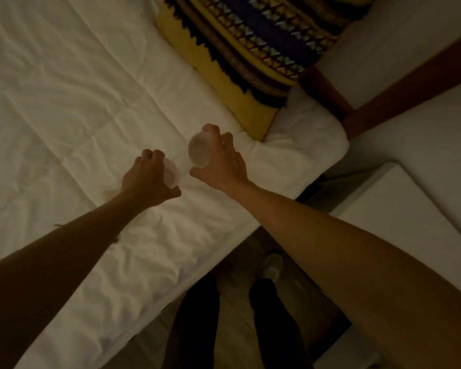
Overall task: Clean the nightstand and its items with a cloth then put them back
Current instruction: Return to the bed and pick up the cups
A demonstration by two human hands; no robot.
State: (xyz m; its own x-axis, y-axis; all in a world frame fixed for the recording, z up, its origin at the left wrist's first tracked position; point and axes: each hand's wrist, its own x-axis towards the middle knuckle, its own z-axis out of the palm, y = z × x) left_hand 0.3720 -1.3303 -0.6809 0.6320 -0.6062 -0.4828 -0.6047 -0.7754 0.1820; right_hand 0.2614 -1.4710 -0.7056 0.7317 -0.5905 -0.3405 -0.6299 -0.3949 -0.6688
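My left hand [149,179] and right hand [218,161] each grip a glass [198,151] over the bed [64,102]; I judge cleaning unfinished, nothing returned.

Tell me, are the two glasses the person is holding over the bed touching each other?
Apart. The head view shows a strip of white bedding between the glass in the left hand and the glass in the right hand.

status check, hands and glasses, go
Left hand grips a clear glass, right hand grips another glass. Both low over the white bed. Nothing in the way.
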